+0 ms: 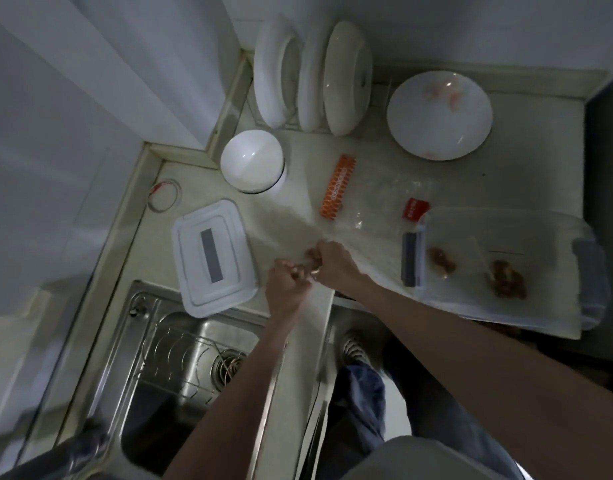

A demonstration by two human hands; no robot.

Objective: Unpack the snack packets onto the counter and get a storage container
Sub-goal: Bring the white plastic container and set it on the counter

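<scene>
Tearing at a small brownish snack packet (311,260), both hands meet over the front edge of the desk (294,216), just right of the sink (180,344): the left hand (287,279) pinches one end with curled fingers and the right hand (332,263) grips the other, also curled tight round it. Because the packet sits right at the lip of the desk, a sudden give in the wrapper could fling the piece down toward the floor or sideways into the sink. Two brown pieces (474,271) already lie in the clear storage container (506,223) at the right, whose near corner seems to overhang the desk edge, so a bump from the right forearm could tip it off. Its white lid (213,258) rests by the sink rim, also close enough to slide in if nudged. An orange wrapper (338,187) and a clear plastic bag (391,199) lie loose between the hands and the container; they could catch a sleeve or drift. Dim light makes the tear line hard to judge.
</scene>
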